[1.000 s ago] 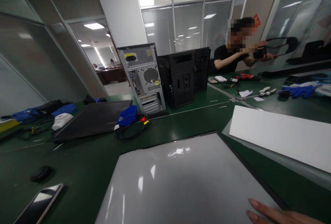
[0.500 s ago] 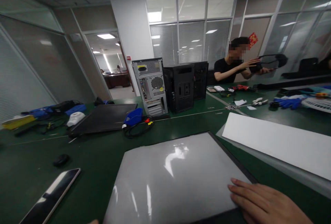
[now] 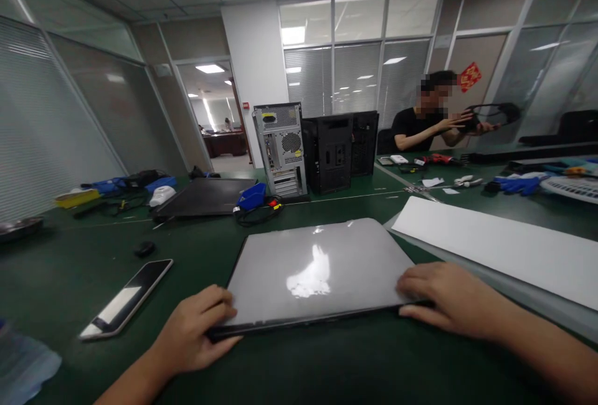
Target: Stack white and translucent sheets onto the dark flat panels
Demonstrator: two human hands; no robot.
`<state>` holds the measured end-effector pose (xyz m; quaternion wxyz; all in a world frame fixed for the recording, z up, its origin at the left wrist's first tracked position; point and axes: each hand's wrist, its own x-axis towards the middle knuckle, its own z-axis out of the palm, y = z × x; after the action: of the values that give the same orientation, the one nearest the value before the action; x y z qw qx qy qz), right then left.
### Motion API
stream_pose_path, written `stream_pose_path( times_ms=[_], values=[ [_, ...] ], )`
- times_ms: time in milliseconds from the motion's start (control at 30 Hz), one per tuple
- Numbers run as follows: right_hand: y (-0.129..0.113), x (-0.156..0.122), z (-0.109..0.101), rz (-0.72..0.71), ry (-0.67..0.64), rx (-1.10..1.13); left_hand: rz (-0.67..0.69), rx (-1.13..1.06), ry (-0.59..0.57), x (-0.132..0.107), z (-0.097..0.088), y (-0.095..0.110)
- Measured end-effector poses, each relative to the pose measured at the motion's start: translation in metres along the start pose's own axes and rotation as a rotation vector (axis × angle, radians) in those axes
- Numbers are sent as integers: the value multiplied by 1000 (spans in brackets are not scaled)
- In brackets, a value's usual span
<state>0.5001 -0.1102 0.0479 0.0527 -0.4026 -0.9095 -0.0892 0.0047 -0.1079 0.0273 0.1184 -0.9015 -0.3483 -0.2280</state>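
Observation:
In the head view a flat display panel (image 3: 271,274) with a glossy, pale grey sheet on its face and a thin dark frame lies in front of me. Bright reflections streak its surface. My left hand (image 3: 199,327) grips the near left corner, fingers over the top and thumb along the lower edge. At the near right corner my right hand (image 3: 436,296) closes on the frame in the same way, its fingertips resting on the sheet. To the right lies a large white sheet (image 3: 495,243) on top of a translucent one.
On the green table (image 3: 327,367), a phone (image 3: 128,299) and a small black object (image 3: 144,248) are at left. Computer cases (image 3: 283,149) stand behind, near a dark flat panel (image 3: 205,196) and a blue container (image 3: 252,195). Across the table a person (image 3: 415,124) handles a black looped object.
My left hand has come into view and taken hold of the left corner. My right hand has shifted to the near right corner. The view has turned left, and the panel appears farther off.

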Motion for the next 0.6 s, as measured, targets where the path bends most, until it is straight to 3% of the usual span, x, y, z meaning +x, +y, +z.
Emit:
stream_pose_path(
  times_ms=[67,133,333,500,600],
  values=[
    [22,5,1,116,-40,24,-126,-68,-115,4,0,1],
    [50,12,10,312,60,-74,-212,-134,-204,8,0,1],
    [119,8,56,584,244,-162,-250,-250,-412,16,4,-8],
    [148,-18,74,565,241,-120,-253,-270,-416,20,7,-15],
    [158,-23,78,436,398,-138,-259,-255,-395,26,8,-18]
  ],
)
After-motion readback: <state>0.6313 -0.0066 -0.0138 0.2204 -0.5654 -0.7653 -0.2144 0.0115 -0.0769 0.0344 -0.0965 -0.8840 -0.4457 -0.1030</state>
